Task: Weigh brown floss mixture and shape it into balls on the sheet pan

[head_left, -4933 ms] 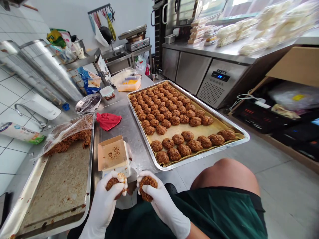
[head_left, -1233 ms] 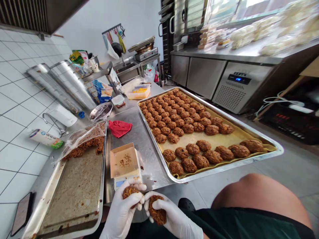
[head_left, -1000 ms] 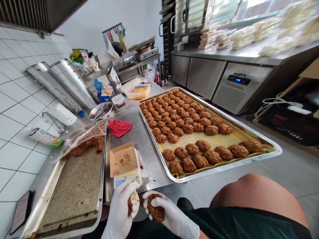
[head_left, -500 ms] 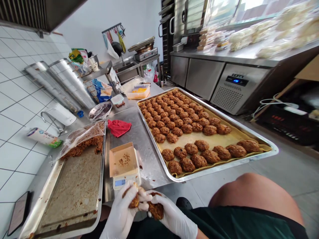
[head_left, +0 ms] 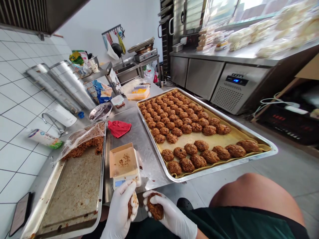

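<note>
Both hands wear white gloves and hover just below the steel table's front edge. My left hand is closed round a small brown oat dough lump. My right hand cups a larger brown dough patty in its curled fingers. The two hands are slightly apart. Just beyond them sits a small scale carrying a tan paper tray with crumbs. To the right lies a large baking tray lined with paper, filled with several rows of shaped cookies.
A steel tray at left holds leftover dough under plastic film at its far end. A red cloth, a metal bowl, a plastic tub and a dark phone lie around. My bare knee shows at lower right.
My hands were pressed together half a second ago; they have drawn apart again, left hand turning its dough lump on edge. The camera shifted slightly.
</note>
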`<state>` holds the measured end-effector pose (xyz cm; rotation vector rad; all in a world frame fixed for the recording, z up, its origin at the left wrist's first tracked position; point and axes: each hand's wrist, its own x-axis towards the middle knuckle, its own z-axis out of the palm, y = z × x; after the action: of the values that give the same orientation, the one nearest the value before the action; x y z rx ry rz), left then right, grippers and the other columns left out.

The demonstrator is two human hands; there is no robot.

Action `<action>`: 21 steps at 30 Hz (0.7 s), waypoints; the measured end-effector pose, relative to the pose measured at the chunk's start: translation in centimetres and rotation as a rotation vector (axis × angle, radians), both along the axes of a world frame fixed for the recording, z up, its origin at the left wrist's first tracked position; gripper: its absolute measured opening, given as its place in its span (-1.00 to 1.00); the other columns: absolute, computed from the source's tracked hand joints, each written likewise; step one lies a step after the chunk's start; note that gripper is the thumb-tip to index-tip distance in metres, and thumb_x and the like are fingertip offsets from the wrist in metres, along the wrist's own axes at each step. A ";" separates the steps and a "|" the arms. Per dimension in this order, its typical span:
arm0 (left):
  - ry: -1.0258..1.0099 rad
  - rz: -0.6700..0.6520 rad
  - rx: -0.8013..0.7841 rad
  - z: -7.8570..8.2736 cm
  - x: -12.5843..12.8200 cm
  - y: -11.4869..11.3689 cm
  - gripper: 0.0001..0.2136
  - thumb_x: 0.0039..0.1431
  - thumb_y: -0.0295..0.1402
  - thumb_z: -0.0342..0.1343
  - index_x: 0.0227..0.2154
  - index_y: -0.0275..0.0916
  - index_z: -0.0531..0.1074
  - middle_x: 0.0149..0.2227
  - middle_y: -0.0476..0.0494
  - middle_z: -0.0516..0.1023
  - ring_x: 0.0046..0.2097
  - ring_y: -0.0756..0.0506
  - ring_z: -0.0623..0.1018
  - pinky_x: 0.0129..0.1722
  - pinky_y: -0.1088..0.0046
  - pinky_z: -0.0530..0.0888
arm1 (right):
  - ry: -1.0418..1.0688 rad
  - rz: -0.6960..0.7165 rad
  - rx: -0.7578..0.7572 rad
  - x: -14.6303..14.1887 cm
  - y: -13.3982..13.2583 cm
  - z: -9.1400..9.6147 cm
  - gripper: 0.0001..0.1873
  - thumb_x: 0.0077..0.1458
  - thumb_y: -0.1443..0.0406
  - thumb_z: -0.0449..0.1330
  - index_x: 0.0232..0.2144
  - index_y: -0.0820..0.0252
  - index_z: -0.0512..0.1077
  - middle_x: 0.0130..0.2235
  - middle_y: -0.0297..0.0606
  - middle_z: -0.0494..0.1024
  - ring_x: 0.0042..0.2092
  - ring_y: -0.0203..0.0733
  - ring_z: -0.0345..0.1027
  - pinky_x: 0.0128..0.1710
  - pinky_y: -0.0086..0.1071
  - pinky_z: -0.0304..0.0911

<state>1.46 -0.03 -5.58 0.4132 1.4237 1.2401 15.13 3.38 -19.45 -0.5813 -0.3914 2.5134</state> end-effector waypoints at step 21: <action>0.066 -0.042 -0.156 -1.8 -0.4 -1.6 -0.63 -0.27 -0.36 0.46 -0.36 -0.23 0.45 -0.37 -0.07 0.59 -0.53 0.02 0.48 -0.60 0.57 0.34 | -0.133 0.004 -0.070 -0.1 -0.2 -0.5 -0.70 -0.21 0.32 0.16 -0.33 0.27 0.52 -0.45 -0.22 0.59 -0.50 -0.27 0.40 -0.41 -0.37 0.26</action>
<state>1.06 -1.64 -7.41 0.3772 1.5487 1.0817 15.02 3.21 -19.97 -0.7790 -0.3548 2.5080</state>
